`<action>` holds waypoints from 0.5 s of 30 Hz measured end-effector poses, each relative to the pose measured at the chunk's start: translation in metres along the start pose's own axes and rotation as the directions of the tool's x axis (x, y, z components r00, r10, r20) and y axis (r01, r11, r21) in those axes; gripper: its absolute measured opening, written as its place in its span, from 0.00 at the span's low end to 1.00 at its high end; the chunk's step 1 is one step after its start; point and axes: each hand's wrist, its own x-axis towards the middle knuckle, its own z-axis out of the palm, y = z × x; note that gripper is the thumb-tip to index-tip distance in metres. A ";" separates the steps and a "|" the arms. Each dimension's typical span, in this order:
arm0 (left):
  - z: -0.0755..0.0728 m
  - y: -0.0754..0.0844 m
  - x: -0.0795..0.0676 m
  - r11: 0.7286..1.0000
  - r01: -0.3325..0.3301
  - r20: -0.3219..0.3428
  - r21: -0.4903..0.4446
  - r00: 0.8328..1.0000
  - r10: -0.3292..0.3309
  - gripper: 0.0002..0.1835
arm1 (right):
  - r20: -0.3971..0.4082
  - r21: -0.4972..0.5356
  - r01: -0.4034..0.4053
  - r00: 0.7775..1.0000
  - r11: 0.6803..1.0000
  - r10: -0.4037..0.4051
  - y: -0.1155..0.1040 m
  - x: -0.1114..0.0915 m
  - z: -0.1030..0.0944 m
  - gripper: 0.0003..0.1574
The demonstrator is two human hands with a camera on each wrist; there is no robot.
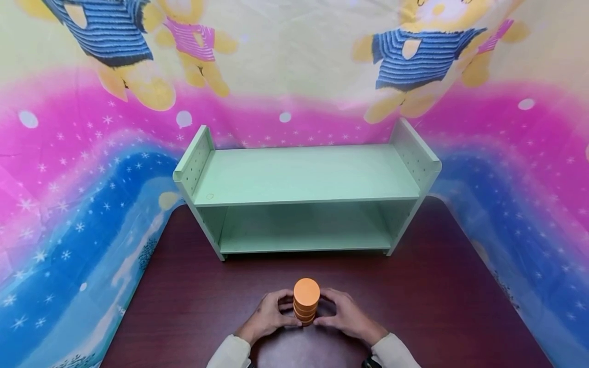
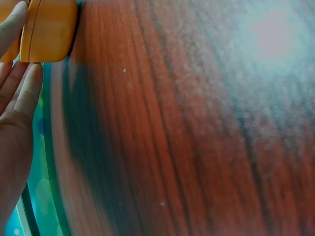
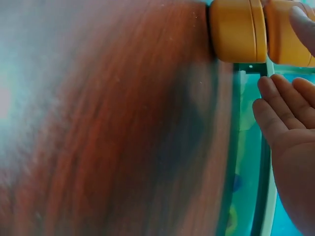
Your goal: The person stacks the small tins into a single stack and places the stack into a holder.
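Head view: left hand (image 1: 271, 314) and right hand (image 1: 345, 313) flank the stack of orange containers (image 1: 306, 301) on the table (image 1: 414, 301), fingers loosely extended, thumbs nearer the wearer; left fingertips appear to touch, right wrist view shows a gap below the fingers, firm grip not evident. Advisable: equal, level pressure from both palms, low down, lest the tiers shear. Stack upright between the hands, smooth, round-edged, seamed; green shelf (image 1: 303, 174) beyond them.
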 end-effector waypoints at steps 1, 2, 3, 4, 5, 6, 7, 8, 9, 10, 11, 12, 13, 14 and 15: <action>0.000 0.000 0.000 1.000 -0.001 0.000 -0.004 1.000 0.001 0.30 | 0.006 0.001 -0.006 1.000 1.000 0.005 0.001 0.000 0.001 0.39; 0.000 -0.001 0.000 1.000 0.000 0.001 -0.011 1.000 0.000 0.30 | 0.011 0.001 -0.008 1.000 1.000 0.008 0.001 0.001 0.002 0.40; 0.000 -0.001 0.000 1.000 0.001 0.001 -0.015 1.000 -0.001 0.30 | 0.017 0.005 -0.012 1.000 1.000 0.012 0.002 0.001 0.003 0.40; -0.001 -0.001 0.000 1.000 0.002 0.002 -0.020 1.000 -0.002 0.30 | 0.025 0.002 -0.018 1.000 1.000 0.018 0.002 0.002 0.003 0.39; -0.001 -0.002 0.001 1.000 0.003 0.001 -0.024 1.000 -0.003 0.30 | 0.032 0.002 -0.023 0.999 1.000 0.023 0.003 0.002 0.004 0.39; -0.001 -0.003 0.001 1.000 0.005 0.001 -0.026 1.000 -0.005 0.29 | 0.040 0.000 -0.028 0.999 1.000 0.028 0.003 0.002 0.005 0.39; -0.001 -0.003 0.001 1.000 0.004 -0.001 -0.028 1.000 -0.004 0.29 | 0.049 -0.004 -0.034 0.998 0.999 0.034 0.004 0.002 0.006 0.38; -0.001 -0.003 0.001 1.000 0.002 -0.001 -0.030 1.000 -0.002 0.29 | 0.060 -0.001 -0.042 0.997 0.999 0.042 0.004 0.002 0.006 0.37; -0.001 -0.003 0.001 0.999 0.002 -0.001 -0.033 1.000 -0.002 0.29 | 0.071 0.000 -0.047 0.996 0.999 0.047 0.004 0.002 0.007 0.36; 0.000 -0.003 0.000 0.999 0.002 0.000 -0.037 1.000 -0.002 0.29 | 0.082 0.002 -0.054 0.995 0.999 0.054 0.005 0.002 0.008 0.35; 0.000 -0.003 0.000 0.999 0.001 0.001 -0.041 1.000 -0.001 0.29 | 0.091 0.008 -0.059 0.994 0.998 0.058 0.005 0.002 0.008 0.35; -0.001 -0.003 0.000 0.999 0.002 0.001 -0.044 1.000 -0.002 0.29 | 0.098 0.013 -0.065 0.993 0.998 0.064 0.005 0.002 0.009 0.34; 0.000 -0.003 0.000 0.999 0.005 0.001 -0.048 1.000 -0.005 0.29 | 0.104 0.019 -0.071 0.992 0.997 0.069 0.005 0.002 0.009 0.34; 0.000 -0.002 0.000 0.999 0.005 0.002 -0.050 1.000 -0.005 0.29 | 0.108 0.023 -0.074 0.992 0.997 0.071 0.006 0.002 0.009 0.34; 0.000 -0.002 0.000 0.999 0.011 0.002 -0.052 1.000 -0.011 0.29 | 0.109 0.023 -0.074 0.992 0.997 0.071 0.006 0.002 0.010 0.34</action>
